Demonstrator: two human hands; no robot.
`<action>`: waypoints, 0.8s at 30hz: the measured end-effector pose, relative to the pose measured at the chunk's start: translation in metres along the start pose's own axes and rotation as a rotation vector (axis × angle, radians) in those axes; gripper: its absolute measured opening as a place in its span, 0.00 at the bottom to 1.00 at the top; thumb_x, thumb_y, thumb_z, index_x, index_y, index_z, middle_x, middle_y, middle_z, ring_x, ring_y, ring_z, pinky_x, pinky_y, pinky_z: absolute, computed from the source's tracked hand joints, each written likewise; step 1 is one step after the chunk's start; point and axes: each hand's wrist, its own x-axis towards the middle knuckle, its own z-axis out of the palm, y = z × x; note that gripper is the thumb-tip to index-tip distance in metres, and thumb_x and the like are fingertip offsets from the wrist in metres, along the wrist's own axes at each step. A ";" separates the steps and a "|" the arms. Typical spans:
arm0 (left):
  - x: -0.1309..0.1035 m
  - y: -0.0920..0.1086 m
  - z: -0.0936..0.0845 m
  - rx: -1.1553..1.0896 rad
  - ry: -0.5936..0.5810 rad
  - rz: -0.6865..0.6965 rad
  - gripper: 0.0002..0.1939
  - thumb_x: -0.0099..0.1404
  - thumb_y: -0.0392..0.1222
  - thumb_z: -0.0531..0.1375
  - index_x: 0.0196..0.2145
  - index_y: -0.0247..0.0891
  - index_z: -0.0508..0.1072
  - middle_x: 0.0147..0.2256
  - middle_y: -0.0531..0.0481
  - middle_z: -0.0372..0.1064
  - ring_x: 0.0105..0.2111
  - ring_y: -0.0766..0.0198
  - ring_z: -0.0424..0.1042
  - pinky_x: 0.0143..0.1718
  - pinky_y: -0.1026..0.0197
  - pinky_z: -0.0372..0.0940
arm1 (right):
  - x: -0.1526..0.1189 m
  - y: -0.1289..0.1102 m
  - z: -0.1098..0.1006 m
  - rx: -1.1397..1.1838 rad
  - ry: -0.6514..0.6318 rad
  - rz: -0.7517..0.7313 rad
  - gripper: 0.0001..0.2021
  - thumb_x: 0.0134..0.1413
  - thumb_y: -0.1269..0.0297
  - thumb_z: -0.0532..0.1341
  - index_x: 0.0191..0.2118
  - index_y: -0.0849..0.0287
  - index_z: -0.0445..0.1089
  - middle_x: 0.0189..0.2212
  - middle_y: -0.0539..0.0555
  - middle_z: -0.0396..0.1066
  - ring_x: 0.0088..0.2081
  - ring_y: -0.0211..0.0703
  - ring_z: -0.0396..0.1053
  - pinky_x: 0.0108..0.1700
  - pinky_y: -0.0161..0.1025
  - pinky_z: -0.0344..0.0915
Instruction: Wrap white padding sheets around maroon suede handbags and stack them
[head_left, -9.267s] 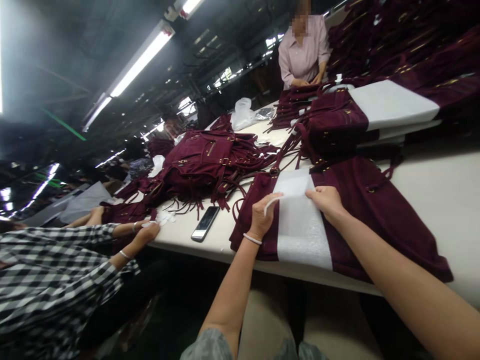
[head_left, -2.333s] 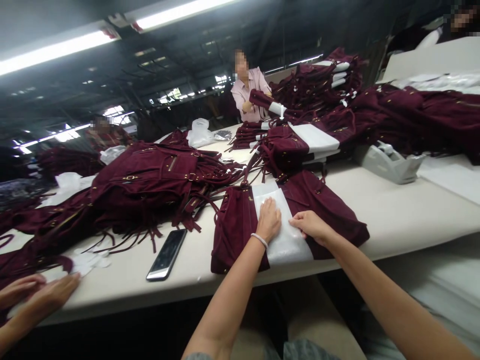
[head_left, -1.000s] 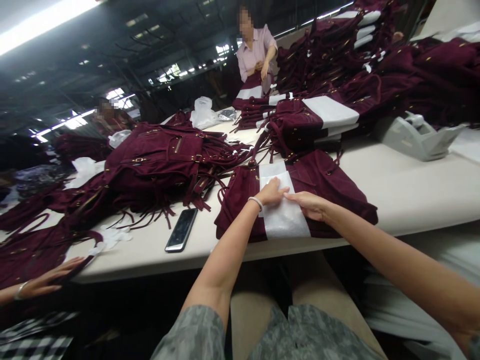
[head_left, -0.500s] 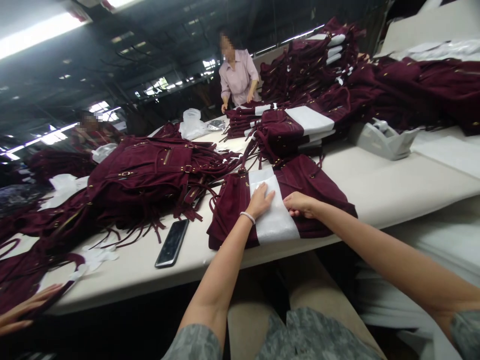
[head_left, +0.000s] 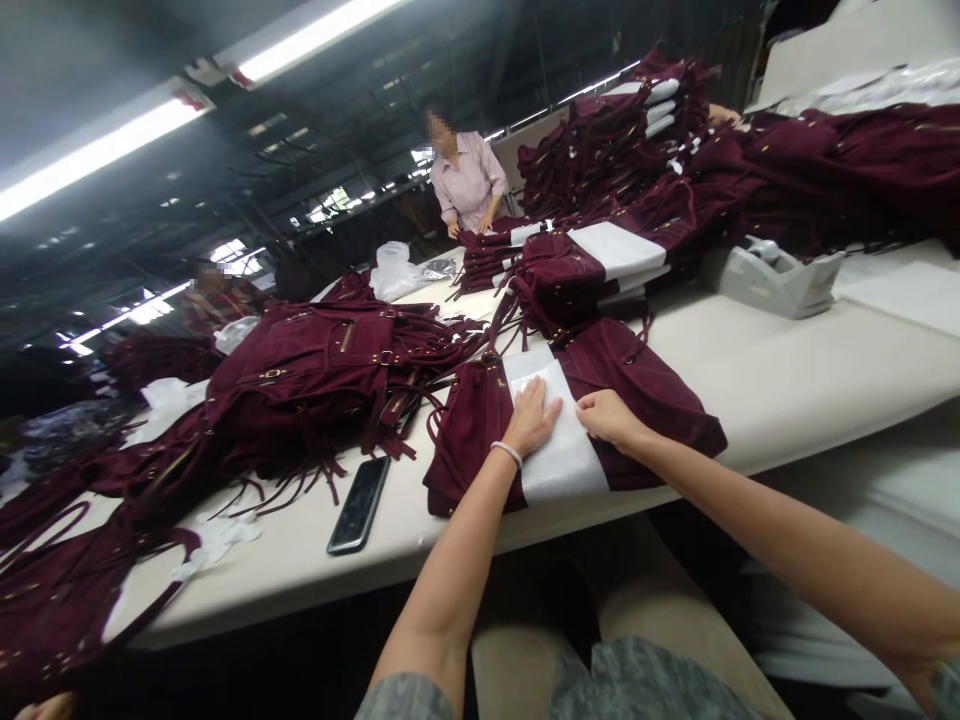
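Observation:
A burgundy handbag (head_left: 469, 430) lies on the table in front of me, with a band of white wrapping sheet (head_left: 566, 478) around its middle. My left hand (head_left: 531, 418) rests flat on the sheet, fingers stretched out and pressing it against the bag. At the sheet's right edge my right hand (head_left: 609, 416) is closed in a pinch, fingertips on that edge. How much of the sheet is between those fingers is hidden.
Left of the bag lies a phone (head_left: 360, 505), beside a heap of burgundy bags (head_left: 300, 370). Wrapped bags (head_left: 559, 270) are stacked behind. A grey tape dispenser (head_left: 772, 285) stands on the right. A co-worker in a pink shirt (head_left: 469, 180) stands across the table (head_left: 780, 400).
My view has shifted slightly. My right hand still pinches at the sheet's edge, its fingers turned a little, and my left hand stays on the sheet. Another person's hand at lower left has mostly withdrawn.

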 end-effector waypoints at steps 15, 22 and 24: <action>-0.002 0.008 0.007 0.167 -0.032 -0.069 0.36 0.72 0.58 0.38 0.68 0.29 0.44 0.69 0.35 0.36 0.69 0.50 0.36 0.66 0.35 0.33 | -0.018 0.000 -0.003 -0.174 -0.188 0.080 0.10 0.40 0.81 0.52 0.17 0.59 0.62 0.07 0.47 0.60 0.10 0.31 0.53 0.15 0.30 0.45; -0.006 0.011 0.009 0.153 0.003 -0.100 0.37 0.71 0.59 0.38 0.68 0.29 0.45 0.69 0.36 0.37 0.69 0.50 0.37 0.67 0.37 0.30 | -0.018 -0.007 -0.018 -0.541 -0.279 0.012 0.10 0.46 0.76 0.57 0.18 0.60 0.65 0.11 0.49 0.66 0.13 0.34 0.61 0.19 0.31 0.51; -0.005 0.012 0.009 0.147 0.011 -0.112 0.38 0.71 0.59 0.38 0.68 0.29 0.45 0.69 0.36 0.38 0.69 0.49 0.37 0.67 0.36 0.30 | -0.011 -0.019 -0.029 -0.756 -0.247 -0.080 0.09 0.48 0.72 0.60 0.20 0.59 0.70 0.16 0.51 0.70 0.18 0.37 0.66 0.23 0.33 0.56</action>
